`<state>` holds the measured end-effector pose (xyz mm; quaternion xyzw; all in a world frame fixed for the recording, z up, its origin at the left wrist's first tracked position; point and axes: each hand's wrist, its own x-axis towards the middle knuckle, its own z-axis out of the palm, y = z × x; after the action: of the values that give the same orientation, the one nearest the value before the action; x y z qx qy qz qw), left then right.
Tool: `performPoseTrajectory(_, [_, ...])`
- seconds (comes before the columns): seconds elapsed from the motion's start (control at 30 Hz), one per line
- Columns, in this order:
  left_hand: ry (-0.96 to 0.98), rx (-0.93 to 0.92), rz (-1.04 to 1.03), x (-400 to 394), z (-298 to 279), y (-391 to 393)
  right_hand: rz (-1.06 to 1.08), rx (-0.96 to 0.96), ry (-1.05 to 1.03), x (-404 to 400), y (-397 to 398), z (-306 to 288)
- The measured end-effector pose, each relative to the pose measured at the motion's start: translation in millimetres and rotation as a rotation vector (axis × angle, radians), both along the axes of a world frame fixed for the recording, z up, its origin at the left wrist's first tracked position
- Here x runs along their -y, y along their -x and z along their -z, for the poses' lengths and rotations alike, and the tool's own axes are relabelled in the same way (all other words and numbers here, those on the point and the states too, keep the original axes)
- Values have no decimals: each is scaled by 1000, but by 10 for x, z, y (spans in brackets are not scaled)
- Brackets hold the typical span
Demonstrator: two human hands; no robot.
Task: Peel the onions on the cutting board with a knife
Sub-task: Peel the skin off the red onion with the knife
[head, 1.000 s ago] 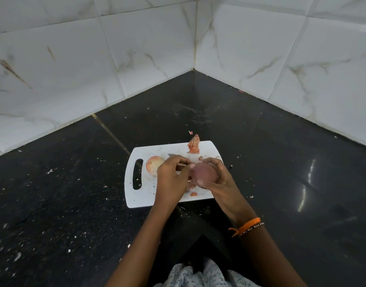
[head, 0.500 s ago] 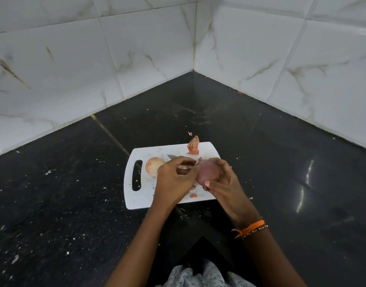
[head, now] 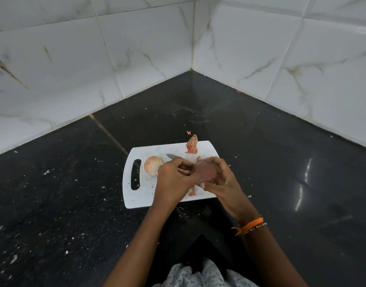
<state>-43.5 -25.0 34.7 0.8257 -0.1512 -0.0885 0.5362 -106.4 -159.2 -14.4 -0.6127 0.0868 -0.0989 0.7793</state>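
Presently both hands work above the near right part of the white cutting board, which lies on the black surface close to the tiled corner. Right hand cups a reddish onion, fingers curled over its far side and thumb pressed under its near side; the onion is raised off the board. Left hand is closed round the knife, handle hidden in the fist; only the blade tip shows, pointing away to the left past the knuckles. Left thumb meets the onion's left side, where a flap of skin seems to be pinched, though it is too small to be sure.

Second onion, pale and partly skinned, rests on the board just left of the left hand, between it and the board's handle slot. Curl of orange peel stands at the board's far edge. Smaller peel scrap lies on the board under the hands. Tiny fleck sits on the surface just beyond the board. Orange thread band circles the right wrist. Pale crumbs dot the surface left of the board.
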Motion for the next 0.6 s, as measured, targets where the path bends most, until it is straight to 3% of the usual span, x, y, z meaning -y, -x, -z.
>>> performPoseTrajectory(0.27, [14, -7, -26, 11, 58, -10, 1, -27, 17, 10, 0, 33])
performPoseTrajectory(0.6, [220, -119, -59, -26, 69, -2, 30, 25, -46, -15, -38, 67])
